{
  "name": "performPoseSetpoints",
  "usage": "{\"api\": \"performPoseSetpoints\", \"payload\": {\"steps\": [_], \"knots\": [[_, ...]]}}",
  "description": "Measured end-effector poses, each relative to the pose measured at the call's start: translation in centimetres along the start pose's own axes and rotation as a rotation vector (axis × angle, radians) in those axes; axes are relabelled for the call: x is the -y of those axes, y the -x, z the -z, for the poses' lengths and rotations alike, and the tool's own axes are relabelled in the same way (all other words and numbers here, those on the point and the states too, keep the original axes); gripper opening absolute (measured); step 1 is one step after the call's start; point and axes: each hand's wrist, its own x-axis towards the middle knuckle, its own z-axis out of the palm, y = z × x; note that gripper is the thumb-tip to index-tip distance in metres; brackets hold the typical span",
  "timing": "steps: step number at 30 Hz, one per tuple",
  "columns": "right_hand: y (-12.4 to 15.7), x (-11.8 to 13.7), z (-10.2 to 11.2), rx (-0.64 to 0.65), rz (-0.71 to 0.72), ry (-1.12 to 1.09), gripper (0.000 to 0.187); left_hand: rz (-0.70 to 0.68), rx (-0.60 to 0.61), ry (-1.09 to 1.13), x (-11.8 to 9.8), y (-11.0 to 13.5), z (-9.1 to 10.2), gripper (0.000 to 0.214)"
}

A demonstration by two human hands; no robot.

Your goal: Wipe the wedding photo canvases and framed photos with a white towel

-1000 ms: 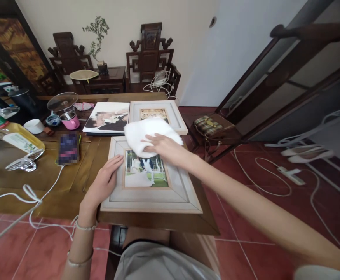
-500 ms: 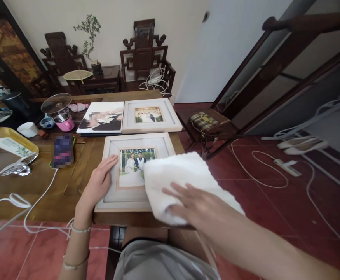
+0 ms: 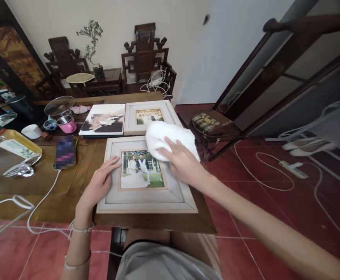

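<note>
A pale wooden picture frame [image 3: 146, 201] with a wedding photo in it lies flat near the table's front edge. On its left border rests my left hand [image 3: 100, 181], fingers stretched out and holding nothing. My right hand [image 3: 184, 161] presses a bunched white cloth [image 3: 170, 136] over the frame's upper right corner, covering that part of the border. The cloth also overlaps the near edge of a second framed photo [image 3: 130, 118] behind. Left of that one lies a photo panel [image 3: 102, 120] showing two people.
At left on the wooden table [image 3: 50, 202] are a charging phone [image 3: 65, 151], a clear hair claw [image 3: 22, 167], an oil bottle [image 3: 18, 142], a pink cup [image 3: 67, 124] and a white cup [image 3: 31, 131]. A chair with a plaid bag [image 3: 206, 122] stands right.
My right hand has carried the white cloth from the frame's lower right side up to its upper right corner, uncovering the photo. My left hand stays on the left border.
</note>
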Motion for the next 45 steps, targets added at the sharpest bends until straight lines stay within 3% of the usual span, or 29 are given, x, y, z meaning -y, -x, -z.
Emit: {"api": "performPoseSetpoints", "payload": {"steps": [4,7,10,14,17,20,24,32,36,40,45], "knots": [[-2.5,-1.4,-0.8,0.013,-0.001,0.074,0.066,-0.001,-0.016,0.002,0.0,0.0,-0.1,0.044],[-1.8,-0.5,-0.4,0.085,0.064,0.103,0.06,0.012,-0.032,0.003,0.0,0.0,-0.3,0.045],[0.9,1.6,0.7,0.159,0.121,0.085,0.055,0.013,-0.036,0.004,0.1,0.0,-0.3,0.045],[5.8,4.6,3.0,0.294,0.195,-0.013,0.062,0.015,-0.036,0.004,0.3,0.1,-0.4,0.045],[8.8,6.7,4.5,0.321,0.253,-0.102,0.066,0.009,-0.042,0.004,0.3,0.2,-0.5,0.046],[10.2,8.1,4.9,0.313,0.292,-0.153,0.061,0.002,-0.032,-0.01,0.2,0.2,-0.4,0.046],[8.7,7.7,3.5,0.278,0.256,-0.189,0.07,0.004,0.0,-0.028,0.0,0.2,-0.2,0.045],[-0.5,0.6,-0.4,0.012,0.122,-0.045,0.066,-0.002,0.024,-0.011,0.1,0.2,0.1,0.046],[-3.3,-0.7,-1.3,-0.017,0.056,0.003,0.067,0.002,0.02,-0.011,0.0,0.1,0.0,0.046],[-2.2,0.8,-0.7,0.075,0.091,0.021,0.064,0.008,-0.002,-0.009,0.0,0.1,-0.1,0.047],[3.7,4.9,2.2,0.257,0.201,-0.041,0.059,0.009,-0.017,-0.006,0.2,0.1,-0.3,0.047]]}}
